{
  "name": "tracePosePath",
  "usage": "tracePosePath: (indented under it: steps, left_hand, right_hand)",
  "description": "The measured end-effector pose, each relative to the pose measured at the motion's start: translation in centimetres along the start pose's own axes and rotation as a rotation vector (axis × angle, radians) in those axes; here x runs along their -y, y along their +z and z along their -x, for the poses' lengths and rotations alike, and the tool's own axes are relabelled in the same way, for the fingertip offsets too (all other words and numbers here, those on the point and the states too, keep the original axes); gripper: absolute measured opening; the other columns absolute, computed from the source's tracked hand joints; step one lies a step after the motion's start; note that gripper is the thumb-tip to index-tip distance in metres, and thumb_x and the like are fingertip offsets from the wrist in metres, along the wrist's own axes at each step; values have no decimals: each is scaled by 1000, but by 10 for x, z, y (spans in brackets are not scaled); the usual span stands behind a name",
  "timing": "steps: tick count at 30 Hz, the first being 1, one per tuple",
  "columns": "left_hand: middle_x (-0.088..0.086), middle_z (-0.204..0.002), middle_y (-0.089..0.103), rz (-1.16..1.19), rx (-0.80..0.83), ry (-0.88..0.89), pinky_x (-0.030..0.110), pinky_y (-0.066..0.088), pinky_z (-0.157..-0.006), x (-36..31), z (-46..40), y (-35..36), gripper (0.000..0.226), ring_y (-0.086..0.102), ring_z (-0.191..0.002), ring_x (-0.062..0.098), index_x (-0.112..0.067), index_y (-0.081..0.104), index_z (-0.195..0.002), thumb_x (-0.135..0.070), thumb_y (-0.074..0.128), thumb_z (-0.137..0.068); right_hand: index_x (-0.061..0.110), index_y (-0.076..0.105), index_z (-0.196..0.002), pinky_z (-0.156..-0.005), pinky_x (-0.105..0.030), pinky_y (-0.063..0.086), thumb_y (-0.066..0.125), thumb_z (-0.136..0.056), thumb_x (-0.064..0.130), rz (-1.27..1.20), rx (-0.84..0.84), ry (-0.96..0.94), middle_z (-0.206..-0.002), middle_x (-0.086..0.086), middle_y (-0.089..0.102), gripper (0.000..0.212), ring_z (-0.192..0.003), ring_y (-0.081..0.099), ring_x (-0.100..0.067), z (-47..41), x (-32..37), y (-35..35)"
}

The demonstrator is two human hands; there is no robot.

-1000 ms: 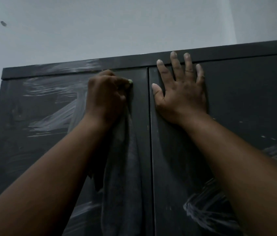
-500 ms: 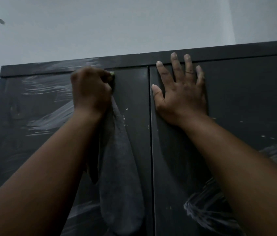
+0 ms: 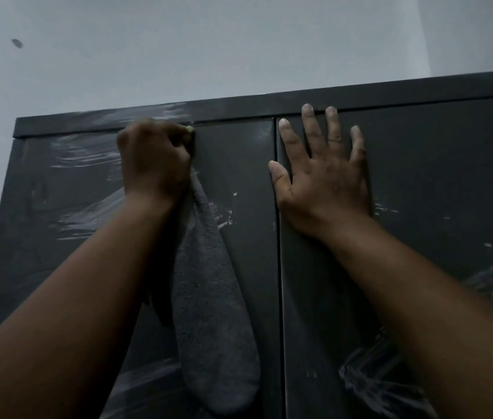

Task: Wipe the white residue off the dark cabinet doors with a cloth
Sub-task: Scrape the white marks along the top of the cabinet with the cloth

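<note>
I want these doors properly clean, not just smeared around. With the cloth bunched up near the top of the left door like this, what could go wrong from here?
1. The left hand grips the cloth bunched, so only a small part touches the left door; white streaks may just smear.
2. The hanging tail could drag residue over wiped areas.
3. The right hand lies flat on the right door, possibly leaving prints; the smears low down could be missed.

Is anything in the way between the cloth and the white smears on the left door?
Nothing visible is. The left hand grips the cloth against the left door, with white smears right beside it. The right hand presses flat on the right door, clear of that path.
</note>
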State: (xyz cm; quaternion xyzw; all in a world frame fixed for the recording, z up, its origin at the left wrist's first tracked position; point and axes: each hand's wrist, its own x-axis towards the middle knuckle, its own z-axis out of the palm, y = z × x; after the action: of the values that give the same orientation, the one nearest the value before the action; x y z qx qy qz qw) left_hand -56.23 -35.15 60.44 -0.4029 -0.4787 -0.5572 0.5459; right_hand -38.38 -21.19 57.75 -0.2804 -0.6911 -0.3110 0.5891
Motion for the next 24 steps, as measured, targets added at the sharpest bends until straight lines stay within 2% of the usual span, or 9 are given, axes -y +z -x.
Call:
tracePosePath:
  steps: [2, 5, 7, 9, 12, 14, 19, 21, 24]
  left_hand:
    - [18, -91, 77, -16, 8, 11, 33, 48, -84, -3, 0, 3, 20, 70, -88, 31, -12, 85, -96, -10, 66, -89]
    - [15, -89, 73, 38, 111, 202, 30, 49, -71, -12, 25, 3, 16, 65, -77, 26, -10, 84, -99, -4, 72, -90]
    - [13, -92, 73, 59, 145, 243, 25, 47, -73, -8, 33, 0, 19, 64, -78, 22, -9, 82, -106, -2, 75, -89]
    - [15, -95, 74, 51, 88, 165, 22, 43, -76, 5, 23, -2, 22, 67, -82, 26, -9, 82, -108, -2, 74, -89]
    - [17, -100, 76, 20, 9, -2, 26, 44, -86, 16, 2, -3, 24, 70, -93, 32, -13, 82, -108, -7, 70, -89]
    - [18, -99, 75, 32, 16, 23, 25, 42, -83, 11, 1, -1, 23, 69, -91, 33, -12, 82, -108, -6, 70, -89]
    - [14, -90, 70, 67, 134, 266, 23, 42, -68, 3, 18, -1, 16, 62, -75, 22, -7, 83, -101, -1, 75, -88]
    - [15, -90, 71, 41, 82, 218, 23, 39, -69, 13, 6, -1, 17, 61, -77, 23, -8, 84, -99, -1, 71, -89]
    - [20, -93, 72, 3, 5, 59, 31, 41, -78, 29, -23, -1, 20, 65, -86, 33, -12, 84, -99, -10, 66, -91]
  right_hand:
    - [33, 13, -164, -125, -60, -4, 25, -104, 57, -10, -1, 4, -173, -2, -4, 65, -159, -10, -30, 0, 4, 1]
    - [33, 15, -164, -124, -61, -3, 25, -104, 55, -12, -10, 8, -173, -3, -2, 64, -159, -10, -30, -1, 12, 4]
    - [32, 15, -163, -124, -61, -3, 24, -104, 55, -7, -17, 4, -173, -3, -2, 64, -159, -9, -30, -2, 18, 7]
    - [30, 16, -164, -125, -61, -3, 26, -104, 53, -16, -26, -2, -173, -4, -1, 65, -159, -8, -30, -4, 23, 8]
    - [29, 15, -164, -125, -58, -4, 27, -105, 51, -25, -19, -22, -173, -3, -1, 64, -159, -9, -29, -6, 33, 10]
    - [28, 14, -164, -126, -57, -6, 27, -105, 50, -30, -10, -27, -173, -3, -3, 64, -159, -10, -29, -7, 42, 12]
    - [29, 17, -164, -125, -59, -5, 29, -105, 49, -43, -13, 1, -173, -5, -3, 63, -159, -10, -32, -14, 58, 14]
    - [30, 17, -163, -124, -60, -5, 30, -105, 50, -50, -15, 13, -173, -4, -3, 63, -158, -10, -32, -19, 62, 14]
    - [30, 13, -164, -124, -60, -7, 30, -104, 51, -59, -14, 26, -173, -3, -1, 65, -159, -11, -31, -26, 65, 14]
